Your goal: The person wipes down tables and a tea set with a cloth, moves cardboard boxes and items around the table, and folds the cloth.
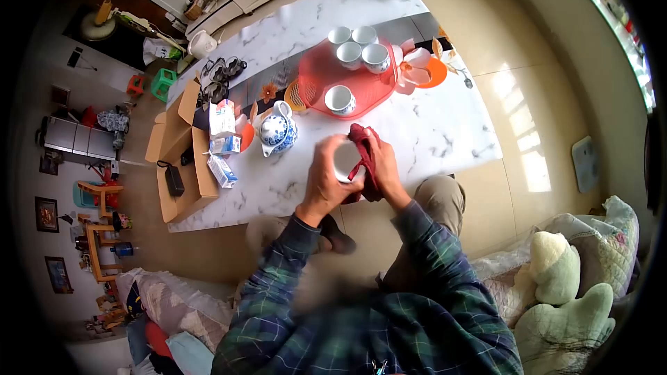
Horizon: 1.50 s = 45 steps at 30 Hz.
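Observation:
Just past the near edge of the table, my left hand (324, 179) is wrapped round a white cup (345, 160), whose open mouth faces up toward me. My right hand (386, 170) grips a dark red cloth (364, 146) and presses it against the cup's right side. Part of the cloth hangs over the cup's rim, and the cup's lower part is hidden by my fingers. Beyond my hands, a single cup (339, 99) stands on a red tray (316, 73). Several more cups (376, 57) are grouped at the tray's far side. A blue and white teapot (277, 129) stands left of my hands.
An open cardboard box (201, 167) sits at the table's left edge, with small milk cartons (223, 119) beside it. The marble-patterned table (445, 128) has a floral strip across it. Sofas with cushions (556, 267) lie on both sides of me.

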Tool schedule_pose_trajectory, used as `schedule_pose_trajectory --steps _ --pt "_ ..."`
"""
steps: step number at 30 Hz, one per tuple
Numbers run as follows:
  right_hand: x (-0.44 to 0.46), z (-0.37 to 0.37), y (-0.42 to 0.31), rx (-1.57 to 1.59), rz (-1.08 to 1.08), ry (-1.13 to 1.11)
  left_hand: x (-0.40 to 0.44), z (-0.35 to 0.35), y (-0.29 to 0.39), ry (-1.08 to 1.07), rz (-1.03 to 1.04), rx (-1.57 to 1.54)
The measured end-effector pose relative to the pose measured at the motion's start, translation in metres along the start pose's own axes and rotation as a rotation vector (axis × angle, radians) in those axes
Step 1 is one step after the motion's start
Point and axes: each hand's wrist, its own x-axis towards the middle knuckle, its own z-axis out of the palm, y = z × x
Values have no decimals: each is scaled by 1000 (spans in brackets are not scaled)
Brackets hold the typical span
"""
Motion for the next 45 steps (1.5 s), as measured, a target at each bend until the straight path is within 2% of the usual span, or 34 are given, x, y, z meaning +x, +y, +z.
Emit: schedule_pose_trajectory --steps 1,2,3,4,5,6,7,9,11,12,13,15,16,17,19,25,27,29,31,33,35,37,43,45 --pt "0 3 -1 -222 -252 49 11 -4 -7 45 -54 -32" --pt "-12 3 0 131 61 -85 28 -6 -16 179 -152 -129" --pt "-1 0 30 -490 -509 -225 51 -15 -25 250 -223 -217" --pt "-2 1 36 -320 -350 -275 75 -25 -39 317 -300 -305" --pt "-9 4 42 -148 -176 -320 89 -25 -87 322 -333 -239" --pt "-13 3 31 -88 -165 -399 113 -25 -95 285 -381 -377" --pt "-13 3 20 -27 -164 -472 129 -20 -92 261 -268 -226" --pt "-12 9 34 42 -166 -383 148 2 -102 108 -253 -90" --pt "-10 9 33 318 123 -367 156 28 -97 -20 -262 -139" --pt "-16 4 9 349 220 -334 155 40 -96 -72 -302 8" --pt "-18 1 5 346 223 -327 152 52 -96 -66 -251 122" --pt "-21 1 -1 512 341 -274 148 64 -92 -188 -252 400" --pt "-22 2 -6 396 248 -274 146 70 -93 -238 -240 466" --pt "-22 3 -9 398 250 -275 144 72 -92 -239 -242 467" --pt "-22 4 -13 742 547 -211 144 74 -87 -362 -245 550" --pt "-20 6 9 694 425 -203 156 74 -95 -475 -242 574" --pt "-20 7 6 653 444 -222 172 82 -108 -192 -128 385" --pt "-19 8 11 596 457 -237 191 96 -113 -216 -103 338" --pt "-19 12 16 403 208 -239 205 112 -117 -396 -123 571" --pt "-20 5 10 481 267 -188 213 120 -119 -462 -104 699" --pt "-21 3 2 680 433 -158 221 120 -120 -522 -145 703" --pt "-22 5 9 669 378 -168 216 118 -119 -518 -136 690" --pt "-11 3 9 305 211 -186 217 106 -110 -365 9 615" --pt "-4 4 25 1079 440 -155 214 92 -101 -268 9 605"
